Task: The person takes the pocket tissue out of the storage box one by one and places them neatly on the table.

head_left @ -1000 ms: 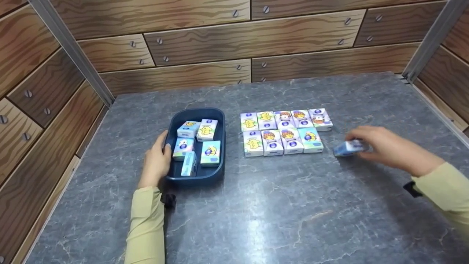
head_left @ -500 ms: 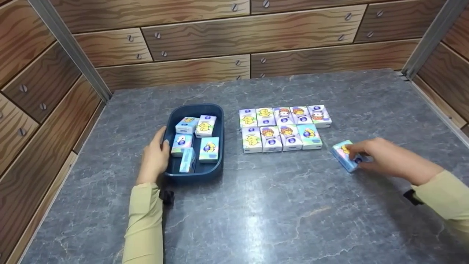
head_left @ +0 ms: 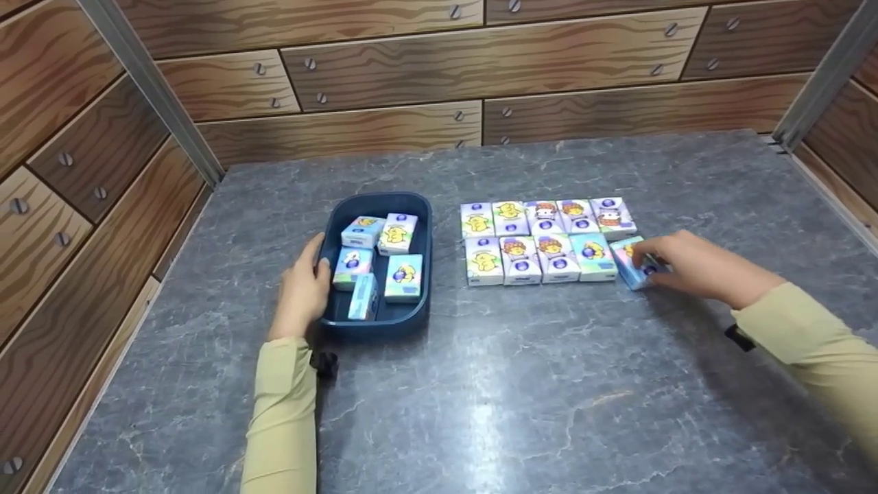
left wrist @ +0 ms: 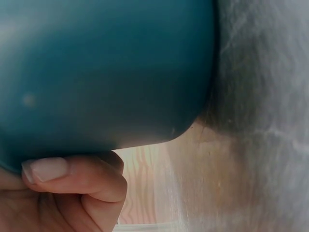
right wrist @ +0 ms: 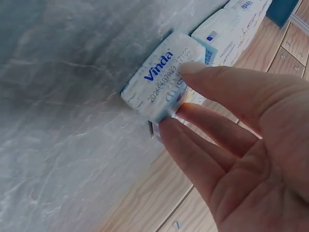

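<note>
My right hand point(head_left: 693, 267) pinches a blue tissue pack point(head_left: 630, 263) between thumb and fingers. The pack is slightly turned, close to the right end of the front row of packs. In the right wrist view, the thumb lies against the side of this "Vinda" tissue pack point(right wrist: 157, 77), with the fingertips on its other side. My left hand point(head_left: 302, 291) rests against the left side of a dark blue plastic basin point(head_left: 426, 274), thumb near the rim. The left wrist view shows the thumb point(left wrist: 50, 169) touching the basin's outer wall point(left wrist: 111, 72).
Two rows of tissue packs lie side by side, a back row point(head_left: 544, 219) and a front row point(head_left: 520, 261). Several more packs, including a blue one point(head_left: 403, 278), lie loose in the basin. Wood-patterned walls point(head_left: 480, 62) border the grey marbled table point(head_left: 549, 384).
The right hand has turned the tissue pack flatter and brought it left and away from me, up to the front row's right end. The left hand stays at the basin.
</note>
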Motion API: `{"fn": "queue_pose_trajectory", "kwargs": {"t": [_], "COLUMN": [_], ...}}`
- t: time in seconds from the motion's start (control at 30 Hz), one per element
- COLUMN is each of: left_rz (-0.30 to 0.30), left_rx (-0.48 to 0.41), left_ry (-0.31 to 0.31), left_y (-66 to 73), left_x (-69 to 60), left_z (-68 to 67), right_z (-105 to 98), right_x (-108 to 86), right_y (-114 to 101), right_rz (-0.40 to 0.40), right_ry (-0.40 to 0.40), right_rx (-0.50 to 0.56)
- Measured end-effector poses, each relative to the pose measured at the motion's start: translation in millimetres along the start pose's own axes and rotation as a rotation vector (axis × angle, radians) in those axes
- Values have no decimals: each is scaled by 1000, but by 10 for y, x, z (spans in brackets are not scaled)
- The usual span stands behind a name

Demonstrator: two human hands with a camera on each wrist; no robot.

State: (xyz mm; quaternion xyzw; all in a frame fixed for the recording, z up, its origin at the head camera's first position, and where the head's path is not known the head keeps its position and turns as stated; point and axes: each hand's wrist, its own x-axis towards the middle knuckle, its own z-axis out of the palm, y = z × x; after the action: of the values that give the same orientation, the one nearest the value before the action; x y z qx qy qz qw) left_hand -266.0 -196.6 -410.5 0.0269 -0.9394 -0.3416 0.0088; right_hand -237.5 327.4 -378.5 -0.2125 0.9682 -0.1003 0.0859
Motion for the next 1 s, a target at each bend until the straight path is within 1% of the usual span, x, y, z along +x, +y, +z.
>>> {"fn": "queue_pose_trajectory", "kwargs": {"t": [0.2, 0.43, 0.53, 0.83, 0.9, 1.0], "left_rz": [-3, 28, 32, 4, 6, 27], "left_rx": [-5, 1, -4, 4, 9, 17], "left_ry": [5, 36, 38, 15, 8, -2], "left_y": [20, 11, 7, 3, -2, -9], "left_x": [10, -14, -13, 13, 11, 5], "left_z": [10, 10, 13, 23, 18, 9], "right_z": [3, -6, -9, -5, -8, -16], "right_x": [62, 97, 105, 142, 159, 181], "right_y": [-23, -41, -47, -49, -49, -45], "right_rz": [23, 20, 18, 21, 22, 31], "right_ry": [-6, 15, 24, 25, 20, 12], "right_rx": [2, -9, -20, -13, -13, -14]}}
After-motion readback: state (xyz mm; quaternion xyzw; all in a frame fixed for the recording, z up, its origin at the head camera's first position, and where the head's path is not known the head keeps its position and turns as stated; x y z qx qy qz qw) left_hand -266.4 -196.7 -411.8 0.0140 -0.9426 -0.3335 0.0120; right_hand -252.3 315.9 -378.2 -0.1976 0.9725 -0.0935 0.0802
